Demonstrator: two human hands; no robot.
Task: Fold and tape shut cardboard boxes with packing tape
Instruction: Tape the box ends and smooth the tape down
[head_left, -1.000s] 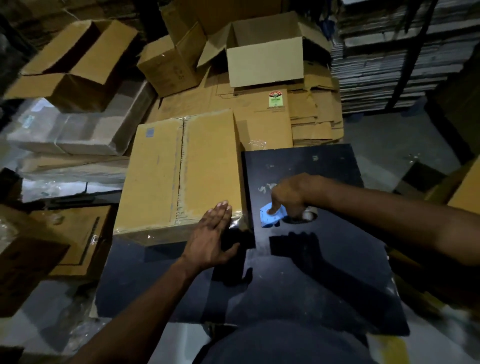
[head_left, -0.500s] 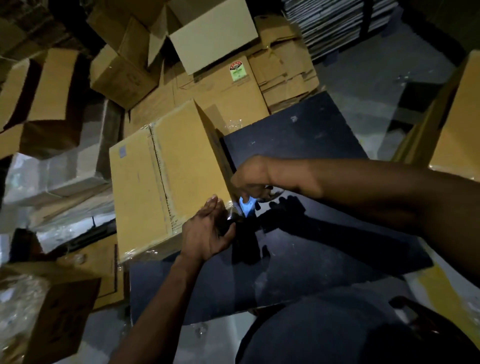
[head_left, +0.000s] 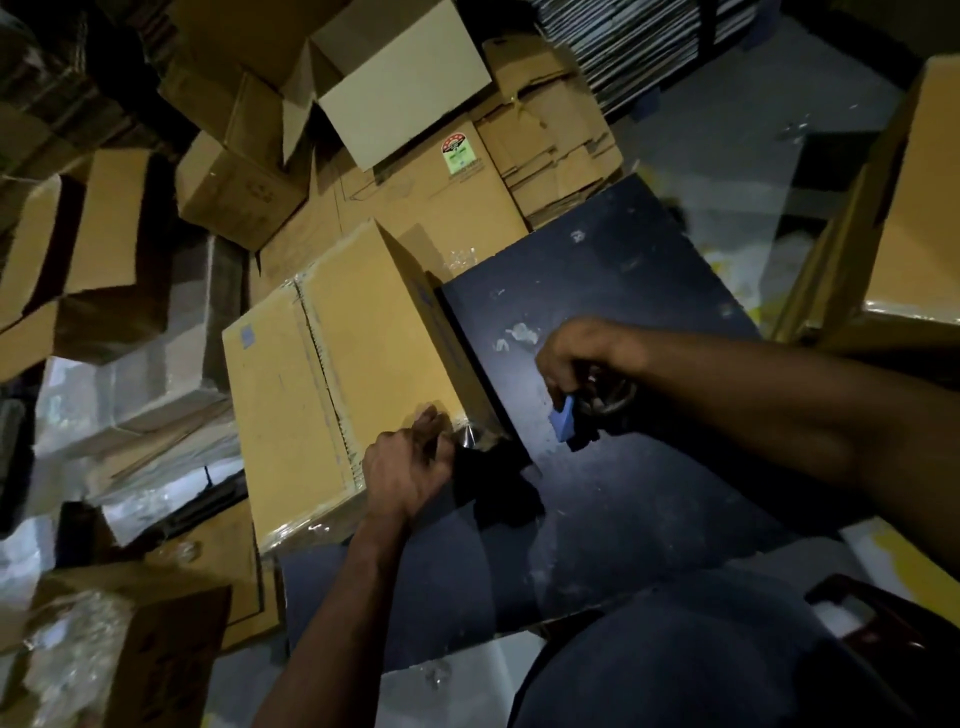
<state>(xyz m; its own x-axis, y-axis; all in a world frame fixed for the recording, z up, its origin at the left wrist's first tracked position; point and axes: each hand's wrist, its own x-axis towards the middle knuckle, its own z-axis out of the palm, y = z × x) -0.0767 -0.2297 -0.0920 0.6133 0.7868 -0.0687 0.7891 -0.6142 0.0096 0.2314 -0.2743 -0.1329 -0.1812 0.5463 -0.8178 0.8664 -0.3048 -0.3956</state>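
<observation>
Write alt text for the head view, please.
A person's left hand presses clear tape onto the near corner of a closed box on a dark table. The right hand holds a blue tape dispenser.

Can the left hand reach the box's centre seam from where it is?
Probably yes: the left hand rests at the box near corner, and the seam lies uncovered just beside it.
</observation>
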